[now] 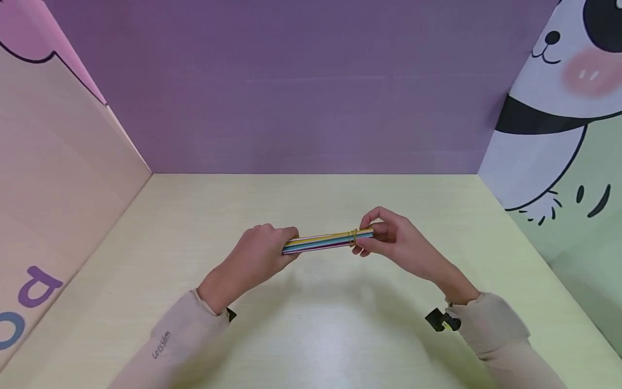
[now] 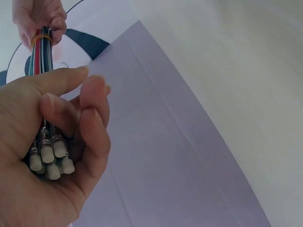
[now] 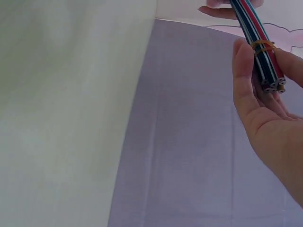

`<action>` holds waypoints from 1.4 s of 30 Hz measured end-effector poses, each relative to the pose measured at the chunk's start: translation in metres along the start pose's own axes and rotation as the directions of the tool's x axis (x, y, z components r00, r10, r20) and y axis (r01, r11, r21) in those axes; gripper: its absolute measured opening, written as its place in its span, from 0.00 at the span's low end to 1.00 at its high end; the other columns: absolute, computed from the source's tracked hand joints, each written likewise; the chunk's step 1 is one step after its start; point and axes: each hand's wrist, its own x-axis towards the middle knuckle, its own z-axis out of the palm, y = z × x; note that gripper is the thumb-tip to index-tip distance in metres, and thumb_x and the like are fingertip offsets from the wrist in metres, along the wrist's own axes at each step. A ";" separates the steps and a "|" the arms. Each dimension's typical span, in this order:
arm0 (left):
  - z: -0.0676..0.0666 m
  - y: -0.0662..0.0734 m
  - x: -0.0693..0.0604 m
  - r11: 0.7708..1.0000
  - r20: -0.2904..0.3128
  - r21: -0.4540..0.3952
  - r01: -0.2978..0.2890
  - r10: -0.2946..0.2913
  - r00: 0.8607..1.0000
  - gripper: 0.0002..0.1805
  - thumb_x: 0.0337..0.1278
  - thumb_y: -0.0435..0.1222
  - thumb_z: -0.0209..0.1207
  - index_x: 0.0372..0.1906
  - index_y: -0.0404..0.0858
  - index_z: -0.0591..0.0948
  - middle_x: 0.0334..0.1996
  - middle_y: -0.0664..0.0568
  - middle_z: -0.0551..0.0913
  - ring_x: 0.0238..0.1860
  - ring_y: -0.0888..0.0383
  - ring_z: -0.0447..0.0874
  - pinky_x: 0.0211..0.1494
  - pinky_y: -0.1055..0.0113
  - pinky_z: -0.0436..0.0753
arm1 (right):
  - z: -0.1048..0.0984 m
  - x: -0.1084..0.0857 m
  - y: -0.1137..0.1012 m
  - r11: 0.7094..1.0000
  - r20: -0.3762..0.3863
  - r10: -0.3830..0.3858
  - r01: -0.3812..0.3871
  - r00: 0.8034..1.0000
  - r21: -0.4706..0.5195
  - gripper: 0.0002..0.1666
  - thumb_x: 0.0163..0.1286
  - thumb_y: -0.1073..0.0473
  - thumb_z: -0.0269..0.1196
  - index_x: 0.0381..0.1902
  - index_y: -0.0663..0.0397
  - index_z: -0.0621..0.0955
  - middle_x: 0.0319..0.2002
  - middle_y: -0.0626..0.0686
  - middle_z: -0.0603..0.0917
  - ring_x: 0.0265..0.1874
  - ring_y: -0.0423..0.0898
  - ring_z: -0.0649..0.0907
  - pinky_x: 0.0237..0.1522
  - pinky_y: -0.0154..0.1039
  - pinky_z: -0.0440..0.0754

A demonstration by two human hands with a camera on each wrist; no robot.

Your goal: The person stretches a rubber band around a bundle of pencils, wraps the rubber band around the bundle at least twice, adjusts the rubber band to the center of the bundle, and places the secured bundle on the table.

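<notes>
A bundle of striped pencils (image 1: 320, 242) is held level above the table, with a yellow rubber band (image 1: 352, 237) wound round its right end. My left hand (image 1: 262, 249) grips the other end. White erasers (image 2: 47, 155) in metal ferrules show inside that curled palm in the left wrist view. At the banded end, my right hand (image 1: 400, 246) pinches the bundle between thumb and fingers. The right wrist view shows the unsharpened pencil ends (image 3: 273, 86) just past the rubber band (image 3: 262, 46), with fingers on both sides.
The pale wooden table (image 1: 311, 200) lies beneath both hands. A purple wall (image 1: 311, 97) stands at the back, a pink-beige panel (image 1: 63, 162) at the left, and a panda-printed panel (image 1: 559, 162) at the right.
</notes>
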 end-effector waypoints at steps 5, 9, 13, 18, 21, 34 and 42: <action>0.003 0.006 -0.002 0.999 -0.018 0.021 -0.033 0.034 0.999 0.08 0.52 0.32 0.71 0.33 0.39 0.81 0.15 0.61 0.73 0.14 0.64 0.62 0.19 0.73 0.66 | 0.001 -0.008 0.005 1.000 0.001 -0.015 0.015 1.000 -0.002 0.13 0.69 0.65 0.65 0.50 0.59 0.80 0.40 0.62 0.87 0.40 0.56 0.88 0.49 0.50 0.85; 0.005 0.011 -0.004 0.998 -0.051 0.027 -0.052 0.053 0.997 0.08 0.53 0.31 0.70 0.31 0.39 0.80 0.14 0.61 0.72 0.14 0.64 0.58 0.18 0.73 0.63 | 0.003 -0.011 0.004 0.999 -0.035 -0.031 0.031 0.999 -0.012 0.13 0.67 0.65 0.67 0.50 0.58 0.83 0.39 0.60 0.88 0.38 0.57 0.88 0.47 0.49 0.85; 0.008 0.015 -0.004 0.997 -0.051 0.044 -0.067 0.069 0.996 0.09 0.52 0.32 0.71 0.31 0.40 0.80 0.15 0.60 0.75 0.14 0.64 0.60 0.19 0.73 0.65 | 0.010 -0.009 0.003 1.000 -0.037 0.001 -0.002 0.999 -0.027 0.15 0.63 0.62 0.71 0.49 0.54 0.86 0.39 0.57 0.89 0.37 0.55 0.88 0.44 0.44 0.86; 0.010 0.019 -0.002 0.997 -0.046 0.036 -0.062 0.064 0.997 0.09 0.52 0.31 0.71 0.31 0.40 0.80 0.15 0.60 0.75 0.13 0.64 0.60 0.17 0.73 0.64 | 0.015 -0.008 0.002 0.999 -0.041 0.039 -0.041 0.998 -0.033 0.18 0.62 0.59 0.73 0.50 0.52 0.84 0.39 0.56 0.89 0.37 0.56 0.88 0.44 0.44 0.86; 0.008 0.019 -0.001 0.999 -0.064 0.014 -0.049 0.050 0.997 0.08 0.53 0.31 0.70 0.30 0.40 0.79 0.14 0.61 0.71 0.14 0.65 0.58 0.17 0.74 0.62 | 0.012 -0.008 0.001 0.999 -0.055 0.040 -0.040 0.998 0.003 0.25 0.62 0.60 0.72 0.54 0.52 0.75 0.39 0.58 0.89 0.36 0.58 0.88 0.46 0.46 0.86; -0.003 0.016 -0.001 0.999 -0.062 -0.019 -0.040 0.038 0.997 0.08 0.54 0.29 0.69 0.32 0.38 0.79 0.16 0.59 0.75 0.14 0.64 0.61 0.20 0.73 0.67 | 0.005 -0.006 0.000 0.997 -0.067 -0.026 0.021 0.997 -0.069 0.13 0.65 0.63 0.69 0.48 0.56 0.86 0.36 0.57 0.89 0.36 0.55 0.89 0.46 0.47 0.86; 0.002 0.023 0.007 0.998 -0.012 -0.003 -0.058 0.057 0.998 0.09 0.52 0.29 0.70 0.32 0.39 0.79 0.16 0.59 0.75 0.14 0.63 0.65 0.20 0.73 0.68 | 0.005 0.002 0.004 0.998 0.042 0.037 -0.034 0.998 -0.060 0.15 0.65 0.59 0.70 0.49 0.53 0.87 0.37 0.59 0.89 0.36 0.56 0.88 0.45 0.52 0.85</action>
